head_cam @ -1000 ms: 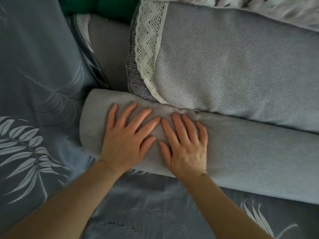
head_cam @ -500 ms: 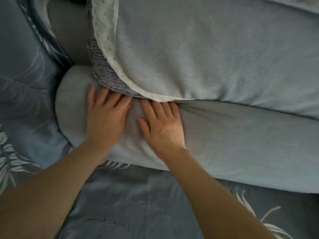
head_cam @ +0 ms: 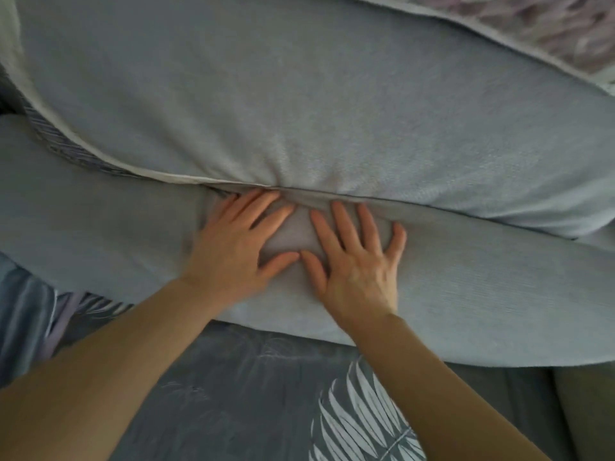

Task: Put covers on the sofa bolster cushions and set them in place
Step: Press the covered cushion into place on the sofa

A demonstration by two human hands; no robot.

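Here, at the far left of the frame, a strip of dark striped woven fabric [head_cam: 66, 149] with a pale edging peeks out from under the big cushion [head_cam: 299, 94], a broad, plump pillow in soft, nubbly pale blue-grey cloth that fills the upper half of the picture. Below it, running from the left edge to the right edge across the middle, lies the bolster cushion [head_cam: 482, 287], a long rounded roll in a finely ribbed light grey cover, tucked against the big cushion's lower seam. The left hand [head_cam: 238, 247] lies flat on the bolster at centre, fingers straight and spread, tips reaching the seam. Just right of it the right hand [head_cam: 357, 261] presses down likewise, fingers splayed, thumbs of both hands nearly touching; the cloth dents between them. Along the bottom spreads a smooth slate-blue sheet [head_cam: 249, 394] printed with white fern leaves. In the upper right corner shows a mauve leaf-patterned fabric [head_cam: 549, 24].
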